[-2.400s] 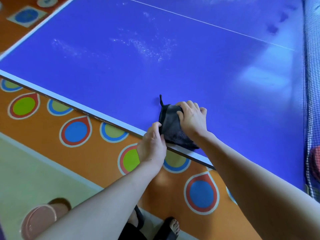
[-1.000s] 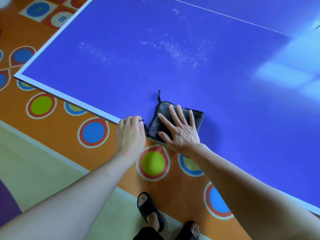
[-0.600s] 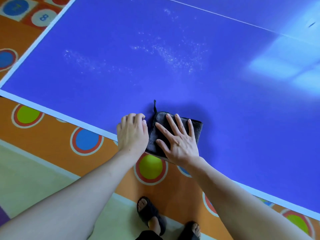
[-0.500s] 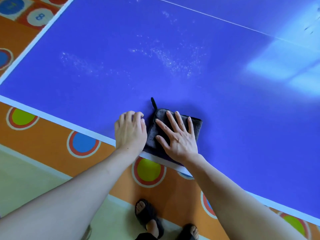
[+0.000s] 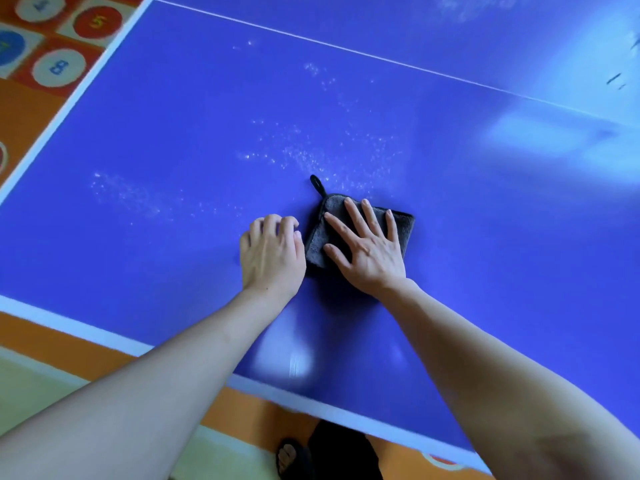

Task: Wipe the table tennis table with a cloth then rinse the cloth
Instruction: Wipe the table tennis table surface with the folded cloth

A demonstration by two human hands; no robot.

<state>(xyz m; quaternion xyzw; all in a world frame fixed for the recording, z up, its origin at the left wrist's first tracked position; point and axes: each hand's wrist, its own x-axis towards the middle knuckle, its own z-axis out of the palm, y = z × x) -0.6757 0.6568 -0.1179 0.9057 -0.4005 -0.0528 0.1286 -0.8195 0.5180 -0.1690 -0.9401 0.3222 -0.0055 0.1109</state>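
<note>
A folded dark grey cloth (image 5: 320,237) with a small hanging loop lies flat on the blue table tennis table (image 5: 173,140). My right hand (image 5: 367,247) presses on it with straight, spread fingers. My left hand (image 5: 272,254) rests on the table right beside the cloth's left edge, fingers loosely curled and holding nothing. White dusty specks (image 5: 311,157) are scattered on the surface just beyond the cloth, and more specks (image 5: 117,192) lie to the left.
The table's white near edge (image 5: 69,327) runs diagonally below my forearms, and its white centre line (image 5: 381,58) crosses the far side. The orange patterned floor (image 5: 52,64) shows at top left. My sandalled foot (image 5: 291,459) stands under the near edge.
Both hands and the cloth have slid away from the near edge, farther onto the table toward the white specks. A faint damp streak shows behind them.
</note>
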